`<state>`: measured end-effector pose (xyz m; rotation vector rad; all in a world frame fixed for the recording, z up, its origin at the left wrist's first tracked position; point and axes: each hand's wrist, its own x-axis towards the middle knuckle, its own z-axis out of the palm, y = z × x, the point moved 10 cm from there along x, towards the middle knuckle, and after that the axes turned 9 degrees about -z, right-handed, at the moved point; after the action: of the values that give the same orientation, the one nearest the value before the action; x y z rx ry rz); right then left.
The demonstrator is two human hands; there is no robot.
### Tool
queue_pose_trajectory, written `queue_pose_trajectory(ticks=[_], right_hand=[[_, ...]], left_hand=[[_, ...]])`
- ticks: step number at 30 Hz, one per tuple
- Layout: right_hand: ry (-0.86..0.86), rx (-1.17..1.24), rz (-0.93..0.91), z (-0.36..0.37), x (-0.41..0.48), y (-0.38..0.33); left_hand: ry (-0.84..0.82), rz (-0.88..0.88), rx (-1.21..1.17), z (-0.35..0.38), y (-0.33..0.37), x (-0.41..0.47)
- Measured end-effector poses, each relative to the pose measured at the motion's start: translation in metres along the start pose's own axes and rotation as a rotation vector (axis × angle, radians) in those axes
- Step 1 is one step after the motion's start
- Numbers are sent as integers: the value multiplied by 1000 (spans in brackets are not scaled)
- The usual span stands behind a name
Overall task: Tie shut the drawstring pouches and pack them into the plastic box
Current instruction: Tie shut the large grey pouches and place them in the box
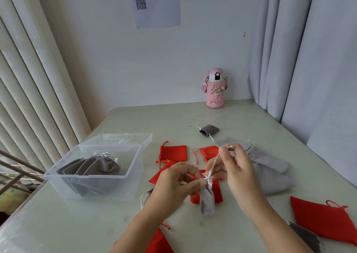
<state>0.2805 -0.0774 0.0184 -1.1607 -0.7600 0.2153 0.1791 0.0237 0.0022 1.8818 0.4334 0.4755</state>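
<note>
A small grey drawstring pouch hangs above the table in front of me. My left hand pinches its gathered neck. My right hand pinches the white drawstring and holds it taut, up and to the right. The clear plastic box stands open at the left, with several tied grey pouches leaning inside it. Loose red pouches and larger grey pouches lie on the table around my hands.
The box's clear lid lies folded back behind it. A dark grey pouch sits further back. A pink bottle stands against the wall. More red pouches lie at the right and bottom. Curtains flank both sides.
</note>
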Motion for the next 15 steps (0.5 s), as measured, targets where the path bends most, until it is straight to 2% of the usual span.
queue_pose_trajectory(ticks=[3, 6, 9, 11, 15], right_hand=[[18, 52, 40, -1, 0, 3], [16, -1, 76, -4, 1, 11], [-212, -195, 126, 12, -3, 19], [-329, -234, 129, 24, -10, 23], [-260, -93, 104, 25, -11, 19]], left_hand=[[-30, -8, 23, 3, 2, -2], [30, -19, -93, -3, 2, -1], [139, 17, -123, -15, 4, -1], [161, 34, -139, -17, 8, -2], [177, 21, -278, -19, 10, -5]])
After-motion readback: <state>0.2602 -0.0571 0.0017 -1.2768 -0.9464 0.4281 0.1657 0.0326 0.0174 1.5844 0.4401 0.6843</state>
